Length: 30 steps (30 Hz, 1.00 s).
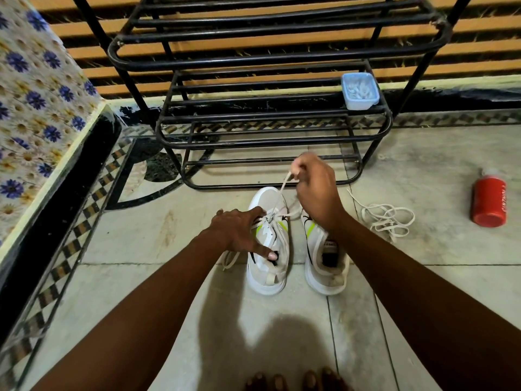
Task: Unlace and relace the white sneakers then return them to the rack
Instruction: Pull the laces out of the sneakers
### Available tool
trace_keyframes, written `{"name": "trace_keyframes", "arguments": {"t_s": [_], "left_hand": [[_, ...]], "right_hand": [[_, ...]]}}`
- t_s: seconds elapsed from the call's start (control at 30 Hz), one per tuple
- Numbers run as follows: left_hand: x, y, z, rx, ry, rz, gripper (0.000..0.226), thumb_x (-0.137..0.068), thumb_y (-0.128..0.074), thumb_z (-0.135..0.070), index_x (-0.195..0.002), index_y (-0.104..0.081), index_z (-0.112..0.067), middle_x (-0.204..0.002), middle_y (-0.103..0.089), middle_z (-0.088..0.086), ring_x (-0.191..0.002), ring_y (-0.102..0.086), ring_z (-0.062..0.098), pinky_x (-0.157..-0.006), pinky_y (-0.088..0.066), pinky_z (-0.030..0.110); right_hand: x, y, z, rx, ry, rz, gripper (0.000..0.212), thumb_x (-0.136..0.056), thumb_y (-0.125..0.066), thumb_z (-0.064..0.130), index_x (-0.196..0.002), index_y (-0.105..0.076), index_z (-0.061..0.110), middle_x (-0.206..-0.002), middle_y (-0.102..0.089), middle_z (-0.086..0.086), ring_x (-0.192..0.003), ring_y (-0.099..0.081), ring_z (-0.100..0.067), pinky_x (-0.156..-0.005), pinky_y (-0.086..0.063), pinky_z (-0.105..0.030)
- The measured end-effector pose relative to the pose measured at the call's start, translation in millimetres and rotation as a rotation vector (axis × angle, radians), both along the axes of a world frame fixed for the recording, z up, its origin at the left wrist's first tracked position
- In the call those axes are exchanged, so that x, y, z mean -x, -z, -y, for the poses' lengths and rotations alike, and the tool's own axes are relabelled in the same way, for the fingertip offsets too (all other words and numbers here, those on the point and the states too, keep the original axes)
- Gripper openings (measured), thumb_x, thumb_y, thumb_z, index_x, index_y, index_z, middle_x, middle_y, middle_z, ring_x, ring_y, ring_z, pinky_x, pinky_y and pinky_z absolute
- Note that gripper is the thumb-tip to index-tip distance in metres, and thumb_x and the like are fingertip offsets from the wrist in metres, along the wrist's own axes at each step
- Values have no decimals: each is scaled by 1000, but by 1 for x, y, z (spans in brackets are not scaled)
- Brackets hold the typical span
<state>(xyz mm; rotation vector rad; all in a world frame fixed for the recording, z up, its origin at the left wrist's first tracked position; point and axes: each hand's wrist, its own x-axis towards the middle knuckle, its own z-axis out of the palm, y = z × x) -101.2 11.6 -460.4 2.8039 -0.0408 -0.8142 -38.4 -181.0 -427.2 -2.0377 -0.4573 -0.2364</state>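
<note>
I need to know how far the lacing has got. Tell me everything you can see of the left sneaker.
The left sneaker is white with a neon-yellow side stripe and black accents, standing upright on the tiled floor, toe toward the shoe rack, beside its unlaced mate. A flat white lace runs through eyelets near the toe only. The left hand rests on it, thumb at the opening; the right hand pinches the lace, pulling upward.
</note>
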Motion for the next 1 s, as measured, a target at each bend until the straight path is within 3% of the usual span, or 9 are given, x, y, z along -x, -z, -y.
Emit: {"name": "trace_keyframes", "arguments": {"t_s": [0.07,0.13,0.27,0.4,0.57,0.67,0.77,0.9,1.0], "left_hand": [[0,0,0,2,2,3,123,-35,-63,-104,-140,-30,-51,-138,-64,-10,-128,-56,27,-113,-35,53],[0,1,0,0,8,3,122,-36,-63,-104,-140,-30,-50,-140,-63,-12,-129,-56,26,-113,-35,53],[1,1,0,6,6,10,120,-37,-65,-102,-140,-32,-50,-139,-63,-14,-130,-56,25,-113,-33,53],[1,1,0,13,7,14,120,-38,-65,-102,-140,-34,-48,-137,-64,-12,-127,-58,25,-110,-37,50],[0,1,1,13,-1,15,120,-37,-64,-103,-140,-33,-49,-136,-65,-11,-126,-59,26,-109,-38,49],[0,1,1,5,-8,6,123,-36,-63,-104,-142,-31,-49,-135,-65,-8,-125,-60,26,-107,-40,48],[0,0,0,9,-13,3,124,-35,-63,-104,-142,-30,-50,-133,-66,-9,-123,-60,27,-105,-43,48],[-1,0,-1,25,-24,6,124,-34,-63,-105,-141,-31,-51,-131,-67,-10,-122,-61,26,-106,-44,48],[0,1,-1,23,-13,12,123,-36,-63,-105,-142,-31,-50,-131,-67,-8,-123,-60,26,-106,-43,48]], "right_hand": [[-5,-15,-11,-427,48,-323,22,-99,-36,-5,-89,-53,4,-82,-58,-16,-71,-71,-18,-59,-56,-33],[-4,-23,-16,-537,35,-444,22,-96,-34,-10,-87,-51,2,-76,-51,-13,-60,-62,-17,-55,-52,-36],[2,-7,-2,330,-249,39,19,-75,-48,-8,-85,-49,8,-87,-50,-4,-76,-50,-24,-64,-44,-43],[10,9,1,1001,-455,133,22,-91,-59,21,-112,-61,20,-111,-57,0,-108,-53,-25,-82,-40,-41],[13,7,-8,1127,-409,149,9,-92,-57,13,-95,-65,17,-103,-52,1,-114,-48,-26,-77,-27,-40],[17,2,-12,1032,-327,238,20,-82,-60,4,-99,-65,12,-108,-53,-5,-111,-48,-29,-80,-29,-43],[18,1,-8,730,-58,427,27,-67,-65,-2,-90,-62,11,-96,-54,-6,-92,-50,-28,-75,-32,-41],[12,-5,-2,391,187,367,17,-84,-56,1,-88,-57,17,-96,-49,2,-94,-43,-19,-74,-23,-36],[16,5,-6,50,117,199,14,-93,-48,-1,-88,-56,9,-96,-52,-3,-90,-52,-19,-78,-41,-41]]}}
